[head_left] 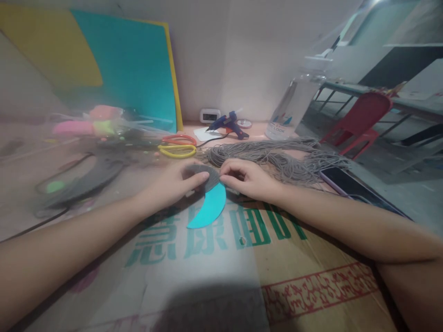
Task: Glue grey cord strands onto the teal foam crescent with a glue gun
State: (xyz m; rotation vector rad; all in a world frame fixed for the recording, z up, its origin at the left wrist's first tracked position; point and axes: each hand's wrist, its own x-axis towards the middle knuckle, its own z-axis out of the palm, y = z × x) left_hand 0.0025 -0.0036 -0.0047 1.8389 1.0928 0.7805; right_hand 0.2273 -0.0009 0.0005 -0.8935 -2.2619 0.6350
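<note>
A turquoise crescent-shaped piece point(212, 207), its upper part covered in rows of grey cord point(210, 173), is held up over the cardboard. My left hand point(188, 182) grips the grey-covered part, thumb on top and fingers behind it. At the right edge of the crescent, my right hand point(244, 177) is closed, thumb and index finger pinching where the cord meets the turquoise; any strand between them is too small to see clearly. Just behind the hands lies a loose bundle of grey cord point(287, 159).
Behind stand orange and yellow scissors handles point(178, 146), a blue glue gun point(226, 122), a small digital clock point(210, 115) and a clear bottle point(294, 101). A phone point(360, 189) lies right. A blurred grey curved piece point(88, 184) lies left. Printed cardboard point(214, 281) covers the front.
</note>
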